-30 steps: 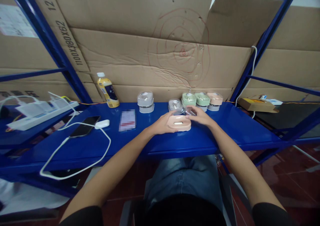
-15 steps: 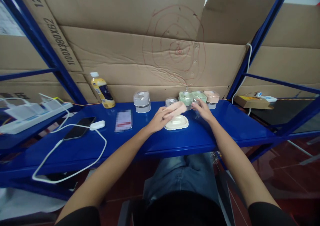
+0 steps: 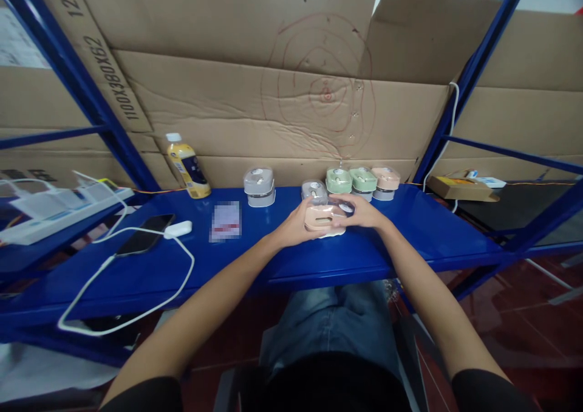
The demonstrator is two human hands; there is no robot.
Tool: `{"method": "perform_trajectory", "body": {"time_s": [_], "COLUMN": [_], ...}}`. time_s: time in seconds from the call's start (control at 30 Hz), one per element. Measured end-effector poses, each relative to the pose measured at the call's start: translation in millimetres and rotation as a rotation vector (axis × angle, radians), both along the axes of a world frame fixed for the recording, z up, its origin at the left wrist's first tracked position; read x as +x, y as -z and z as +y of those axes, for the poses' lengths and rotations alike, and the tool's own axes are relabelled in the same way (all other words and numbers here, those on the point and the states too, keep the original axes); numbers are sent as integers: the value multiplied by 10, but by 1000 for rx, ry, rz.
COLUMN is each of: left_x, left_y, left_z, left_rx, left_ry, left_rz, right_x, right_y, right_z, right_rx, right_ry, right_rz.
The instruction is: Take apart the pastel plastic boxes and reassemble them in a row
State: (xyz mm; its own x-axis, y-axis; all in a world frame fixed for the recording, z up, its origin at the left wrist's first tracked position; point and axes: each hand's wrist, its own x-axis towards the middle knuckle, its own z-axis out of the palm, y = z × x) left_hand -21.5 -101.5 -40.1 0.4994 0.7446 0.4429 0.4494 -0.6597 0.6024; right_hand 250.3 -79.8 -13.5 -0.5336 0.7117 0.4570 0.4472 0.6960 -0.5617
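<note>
Over the middle of the blue table, a pink lid (image 3: 319, 219) with a clear cover is held between both hands. My left hand (image 3: 294, 225) grips its left end, and my right hand (image 3: 363, 211) has its fingers on the right end and the cover. Beneath the lid, a cream base (image 3: 336, 232) shows only at its edge; the hands and lid hide the rest. Just behind stands a grey container (image 3: 313, 191). Two green containers (image 3: 338, 181) and a pink container (image 3: 385, 182) are lined up behind my right hand.
Another grey container (image 3: 259, 187) stands left of my hands. Farther left are a yellow bottle (image 3: 188, 168), a blurred packet (image 3: 226, 220), a phone (image 3: 144, 234) with a white cable, and a power strip (image 3: 68, 214). Cardboard (image 3: 218, 108) backs the blue table (image 3: 255, 254).
The pink piece has been levelled over the cream base. My right hand has come left from beside the green containers and taken hold, with a clear cover now on the piece.
</note>
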Motion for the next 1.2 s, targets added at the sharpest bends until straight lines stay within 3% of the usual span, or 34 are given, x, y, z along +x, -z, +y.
{"method": "perform_trajectory", "body": {"time_s": [0.27,0.43,0.83,1.2], "left_x": [58,80,102,97], "left_y": [31,26,87,-36], "left_z": [52,46,118,61], "left_rx": [-113,-184,-308,-273], "left_ry": [49,23,104,14], "left_rz": [-85,-133,-318,-187], "right_x": [-310,-319,-336,-349], "right_y": [32,24,-56,-97], "right_z": [1,-8,-3,52], "right_rx": [133,172,196,191], "right_ry": [-71,-62,-114,-153], "right_rz": [-155,-190,-228,-252]}}
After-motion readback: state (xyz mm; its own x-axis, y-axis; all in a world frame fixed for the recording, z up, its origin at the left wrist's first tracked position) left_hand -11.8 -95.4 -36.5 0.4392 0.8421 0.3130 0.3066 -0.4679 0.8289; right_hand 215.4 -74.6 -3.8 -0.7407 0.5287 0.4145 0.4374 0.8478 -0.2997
